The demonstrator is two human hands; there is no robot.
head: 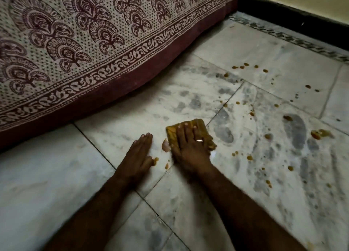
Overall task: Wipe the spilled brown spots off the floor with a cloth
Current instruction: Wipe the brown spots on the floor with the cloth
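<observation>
A folded yellow-brown cloth [200,127] lies flat on the white marble floor [245,203]. My right hand [188,146], a ring on one finger, presses down on it with fingers spread. My left hand [138,154] rests flat on the floor just left of the cloth, holding nothing. Brown spots [319,134] are scattered over the tiles to the right and far right. More brown spots [245,66] lie farther back. Two small brown drops [166,165] sit between my hands. A pale smear [165,145] shows at the cloth's left edge.
A bed draped in a cream and maroon patterned cover [85,48] fills the left and back, its hem reaching the floor. A black skirting [294,14] runs along the wall at the back right, with a patterned tile border in front of it.
</observation>
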